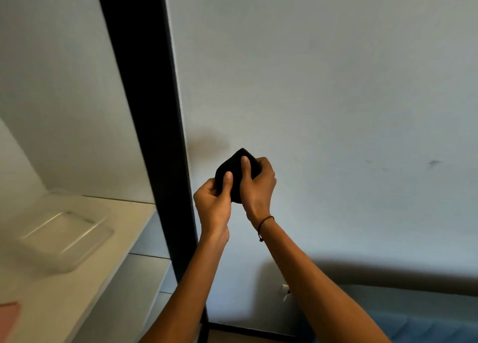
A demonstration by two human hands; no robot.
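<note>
A small black bundle of soft cloth (234, 165) is held up in front of a pale wall, at about chest height. My left hand (213, 203) grips its lower left side, thumb laid across the front. My right hand (257, 185) grips its right side, thumb pressed upward on the cloth and fingers wrapped behind. A thin dark cord sits round my right wrist. The back of the bundle is hidden by my fingers.
A black upright frame edge (155, 135) runs down just left of my hands. Left of it, a white shelf (85, 273) carries a clear plastic container (64, 236) and a pink item (9, 317) at the near corner. A blue padded surface (419, 319) lies at the bottom right.
</note>
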